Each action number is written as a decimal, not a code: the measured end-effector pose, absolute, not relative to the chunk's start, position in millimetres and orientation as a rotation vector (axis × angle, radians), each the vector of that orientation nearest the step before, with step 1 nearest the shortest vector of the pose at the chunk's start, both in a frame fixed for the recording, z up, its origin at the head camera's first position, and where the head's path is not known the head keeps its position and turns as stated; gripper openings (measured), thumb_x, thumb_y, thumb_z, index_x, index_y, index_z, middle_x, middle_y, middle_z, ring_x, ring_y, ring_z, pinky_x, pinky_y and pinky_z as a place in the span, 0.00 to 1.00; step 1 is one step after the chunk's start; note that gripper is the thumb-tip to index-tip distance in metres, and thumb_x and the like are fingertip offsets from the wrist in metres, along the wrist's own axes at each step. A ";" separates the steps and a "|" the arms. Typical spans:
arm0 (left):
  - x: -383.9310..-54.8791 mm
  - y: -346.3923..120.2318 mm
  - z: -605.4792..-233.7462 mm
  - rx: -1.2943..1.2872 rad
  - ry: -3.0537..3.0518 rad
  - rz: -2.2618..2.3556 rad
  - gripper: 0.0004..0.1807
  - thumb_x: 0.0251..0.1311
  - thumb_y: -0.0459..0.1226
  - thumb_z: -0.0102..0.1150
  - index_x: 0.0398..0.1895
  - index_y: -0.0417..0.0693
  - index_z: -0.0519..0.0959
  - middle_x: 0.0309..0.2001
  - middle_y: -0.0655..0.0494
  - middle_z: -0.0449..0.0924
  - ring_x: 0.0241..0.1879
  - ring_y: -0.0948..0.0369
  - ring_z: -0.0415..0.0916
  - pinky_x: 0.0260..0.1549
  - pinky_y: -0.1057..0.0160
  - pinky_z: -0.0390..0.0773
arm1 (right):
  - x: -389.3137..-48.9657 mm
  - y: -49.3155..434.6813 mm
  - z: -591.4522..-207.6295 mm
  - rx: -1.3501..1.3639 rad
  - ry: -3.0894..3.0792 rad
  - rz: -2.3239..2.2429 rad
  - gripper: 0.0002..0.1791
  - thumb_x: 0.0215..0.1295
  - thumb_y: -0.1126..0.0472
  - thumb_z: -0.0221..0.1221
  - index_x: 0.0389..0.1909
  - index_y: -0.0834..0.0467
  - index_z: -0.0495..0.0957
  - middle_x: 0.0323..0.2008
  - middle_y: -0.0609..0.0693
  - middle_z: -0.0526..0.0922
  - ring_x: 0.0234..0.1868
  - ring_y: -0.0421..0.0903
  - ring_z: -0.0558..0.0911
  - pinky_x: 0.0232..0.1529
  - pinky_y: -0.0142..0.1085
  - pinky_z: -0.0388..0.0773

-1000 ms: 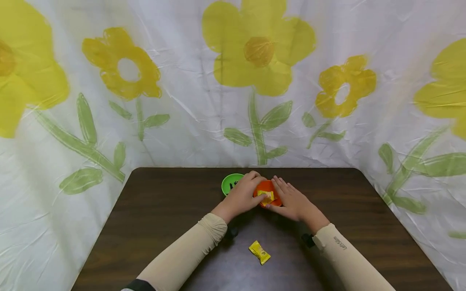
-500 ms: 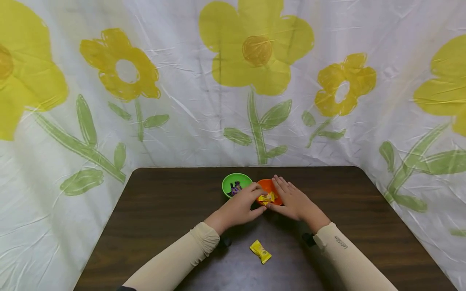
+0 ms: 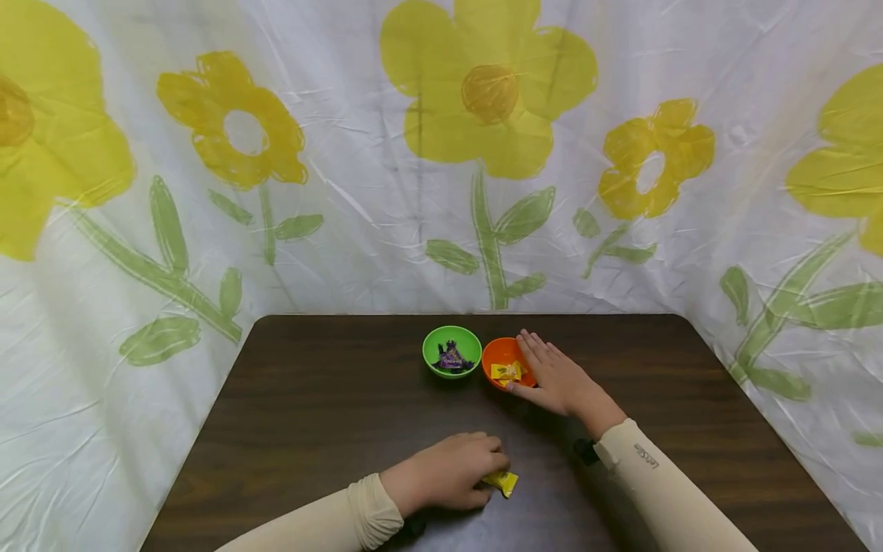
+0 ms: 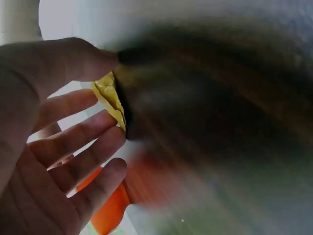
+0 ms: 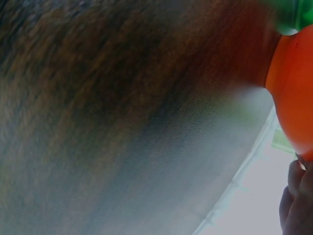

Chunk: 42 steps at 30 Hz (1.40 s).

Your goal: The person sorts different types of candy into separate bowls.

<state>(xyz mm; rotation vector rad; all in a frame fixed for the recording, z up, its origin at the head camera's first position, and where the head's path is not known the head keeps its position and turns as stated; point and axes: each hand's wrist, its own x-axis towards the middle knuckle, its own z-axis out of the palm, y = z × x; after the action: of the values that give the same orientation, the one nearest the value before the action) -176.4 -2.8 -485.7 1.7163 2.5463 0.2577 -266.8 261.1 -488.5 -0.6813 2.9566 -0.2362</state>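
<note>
My left hand (image 3: 451, 471) is low over the table at a yellow wrapped candy (image 3: 503, 481), covering part of it. In the left wrist view the candy (image 4: 110, 95) lies between the thumb and the fingertips, with the fingers (image 4: 80, 134) spread and fairly straight. My right hand (image 3: 559, 379) rests with straight fingers against the right side of an orange bowl (image 3: 498, 349). Yellow wrapped candy (image 3: 507, 372) lies inside that bowl. Only the bowl's outer wall (image 5: 296, 93) and part of the hand show in the right wrist view.
A green bowl (image 3: 451, 337) stands just left of the orange one, with purple wrapped candies (image 3: 451, 357) in it. Both bowls are on a dark wooden table (image 3: 310, 399). Behind its far edge hangs a white curtain (image 3: 359, 253) with painted yellow flowers.
My left hand has drawn back from the orange bowl toward me, down to the loose candy on the table. The green bowl is uncovered. My right hand stays at the orange bowl.
</note>
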 end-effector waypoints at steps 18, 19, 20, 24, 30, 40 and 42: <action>-186.1 -0.1 -494.2 1.603 2.581 0.400 0.06 0.59 0.42 0.73 0.34 0.57 0.84 0.30 0.69 0.71 0.28 0.72 0.64 0.27 0.76 0.63 | -268.2 262.7 -491.6 -0.663 2.944 -0.268 0.55 0.77 0.28 0.47 0.86 0.63 0.44 0.87 0.61 0.46 0.87 0.61 0.49 0.85 0.58 0.48; -189.0 -1.7 -495.2 1.586 2.591 0.428 0.06 0.59 0.42 0.72 0.34 0.56 0.84 0.30 0.69 0.71 0.28 0.72 0.64 0.27 0.76 0.63 | -268.3 262.6 -491.6 -0.668 2.945 -0.271 0.55 0.77 0.28 0.48 0.86 0.64 0.44 0.86 0.62 0.46 0.87 0.62 0.49 0.85 0.59 0.48; -192.1 -3.5 -495.4 1.570 2.606 0.461 0.06 0.58 0.42 0.72 0.34 0.56 0.84 0.30 0.69 0.71 0.28 0.72 0.64 0.27 0.76 0.63 | -268.4 262.5 -491.6 -0.667 2.946 -0.264 0.55 0.77 0.27 0.47 0.86 0.64 0.44 0.87 0.61 0.46 0.87 0.61 0.49 0.85 0.59 0.48; -206.6 -12.1 -490.3 1.501 2.692 0.561 0.07 0.58 0.41 0.73 0.35 0.52 0.84 0.30 0.65 0.72 0.29 0.69 0.64 0.28 0.75 0.63 | -269.8 262.4 -491.5 -0.664 2.952 -0.251 0.56 0.77 0.27 0.47 0.86 0.64 0.44 0.87 0.62 0.46 0.87 0.62 0.49 0.85 0.59 0.49; -230.2 -23.3 -475.8 1.391 2.811 0.706 0.08 0.60 0.40 0.72 0.39 0.49 0.85 0.35 0.59 0.80 0.33 0.67 0.69 0.34 0.72 0.72 | -269.3 263.2 -490.4 -0.649 2.953 -0.247 0.56 0.76 0.27 0.47 0.86 0.63 0.44 0.87 0.61 0.45 0.87 0.61 0.49 0.85 0.58 0.49; -264.5 -11.1 -458.1 1.300 2.977 0.832 0.09 0.64 0.38 0.71 0.44 0.43 0.86 0.40 0.54 0.83 0.41 0.58 0.79 0.45 0.59 0.84 | -268.2 263.3 -492.8 -0.662 2.965 -0.265 0.55 0.76 0.28 0.49 0.86 0.63 0.46 0.86 0.61 0.48 0.86 0.61 0.51 0.84 0.58 0.51; -268.5 -4.5 -455.7 1.295 2.978 0.845 0.10 0.65 0.37 0.71 0.45 0.43 0.86 0.40 0.53 0.82 0.40 0.58 0.78 0.43 0.59 0.83 | -268.0 262.6 -492.4 -0.664 2.959 -0.253 0.55 0.76 0.27 0.48 0.86 0.63 0.45 0.86 0.61 0.48 0.86 0.61 0.51 0.84 0.58 0.51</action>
<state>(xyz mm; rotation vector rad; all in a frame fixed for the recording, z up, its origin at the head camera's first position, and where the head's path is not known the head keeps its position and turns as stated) -268.5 -4.5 -455.7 1.2945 2.9783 0.8455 -268.0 262.6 -492.4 -0.6645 2.9593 -0.2532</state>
